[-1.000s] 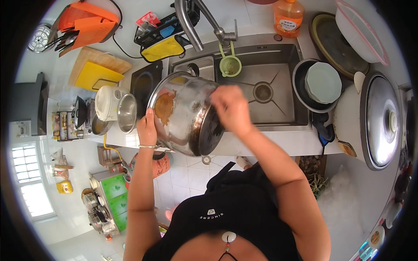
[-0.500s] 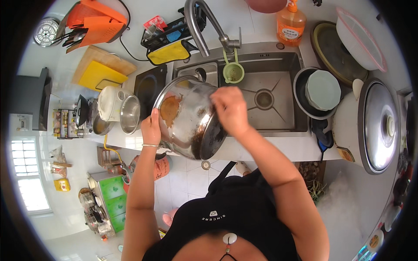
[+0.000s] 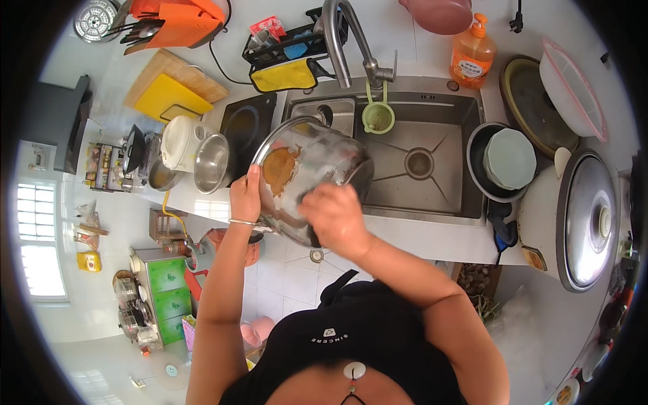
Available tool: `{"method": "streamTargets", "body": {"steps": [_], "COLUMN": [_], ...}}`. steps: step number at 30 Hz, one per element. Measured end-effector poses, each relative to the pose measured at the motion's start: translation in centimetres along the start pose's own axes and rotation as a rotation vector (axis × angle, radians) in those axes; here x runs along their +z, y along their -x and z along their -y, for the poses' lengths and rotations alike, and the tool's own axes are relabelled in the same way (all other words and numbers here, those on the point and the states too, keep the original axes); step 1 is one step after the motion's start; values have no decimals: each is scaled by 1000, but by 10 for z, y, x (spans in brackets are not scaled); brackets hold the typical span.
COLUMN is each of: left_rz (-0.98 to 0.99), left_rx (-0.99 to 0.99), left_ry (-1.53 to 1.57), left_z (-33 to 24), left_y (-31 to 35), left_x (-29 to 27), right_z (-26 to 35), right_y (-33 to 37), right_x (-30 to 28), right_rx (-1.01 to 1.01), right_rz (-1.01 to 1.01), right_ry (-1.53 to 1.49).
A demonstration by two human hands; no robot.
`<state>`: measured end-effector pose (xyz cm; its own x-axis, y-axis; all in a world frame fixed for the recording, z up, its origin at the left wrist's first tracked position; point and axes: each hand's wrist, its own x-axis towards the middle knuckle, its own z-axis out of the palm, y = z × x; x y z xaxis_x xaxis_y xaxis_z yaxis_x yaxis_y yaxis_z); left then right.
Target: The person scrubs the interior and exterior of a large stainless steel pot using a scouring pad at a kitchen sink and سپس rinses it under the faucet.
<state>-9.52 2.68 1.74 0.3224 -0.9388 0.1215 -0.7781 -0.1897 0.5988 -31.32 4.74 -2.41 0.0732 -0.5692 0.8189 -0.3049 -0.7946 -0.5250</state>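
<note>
the steel stockpot [image 3: 317, 152] is held tilted at the front of the table [image 3: 418, 239], its rim to the left and its base turned toward the sink [image 3: 445, 185]. the left hand [image 3: 246, 196] grasps it by the rim, thumb on the outer wall; its other fingers are hidden behind. the right hand [image 3: 335, 214] is blurred, fingers curled against the lower wall; whether they pinch a scrubber i cannot tell.

to rub this wall well, i would hold the rim firm so the stockpot cannot roll, press with short overlapping strokes, and turn the brown patch [image 3: 280, 169] under the right hand when its place comes. a wet grip could slip, so resting the weight on the table edge seems wise.

of the containers, the pump bottle [image 3: 474, 59] holds orange liquid. the dark metal basin [image 3: 477, 162] has a pale green bowl [image 3: 509, 158] nested inside it. a small green strainer [image 3: 379, 120] hangs into the sink near the faucet [image 3: 358, 40], with a little something in its bottom. the black caddy [image 3: 260, 59] carries a cup and something blue. the big white pot [image 3: 540, 223] wears its lid [image 3: 590, 219], hiding its contents.
</note>
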Motion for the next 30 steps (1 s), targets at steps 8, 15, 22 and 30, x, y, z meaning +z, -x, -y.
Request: {"method": "streamTargets", "body": {"steps": [8, 15, 22, 30], "left_rz": [1, 41, 14, 2], "left_rx": [-42, -47, -68, -50], "left_ry": [-1, 21, -8, 25], "left_z": [2, -3, 2, -6], "left_y": [-1, -5, -6, -6], "left_x": [2, 1, -1, 22], "right_z": [-60, -81, -85, -314], "right_y": [0, 2, 20, 163], "right_x": [-19, -28, -29, -85], "right_rx": [416, 573, 388, 1221], "right_rz": [-191, -204, -126, 350], "right_ry": [-53, -119, -66, 734]}}
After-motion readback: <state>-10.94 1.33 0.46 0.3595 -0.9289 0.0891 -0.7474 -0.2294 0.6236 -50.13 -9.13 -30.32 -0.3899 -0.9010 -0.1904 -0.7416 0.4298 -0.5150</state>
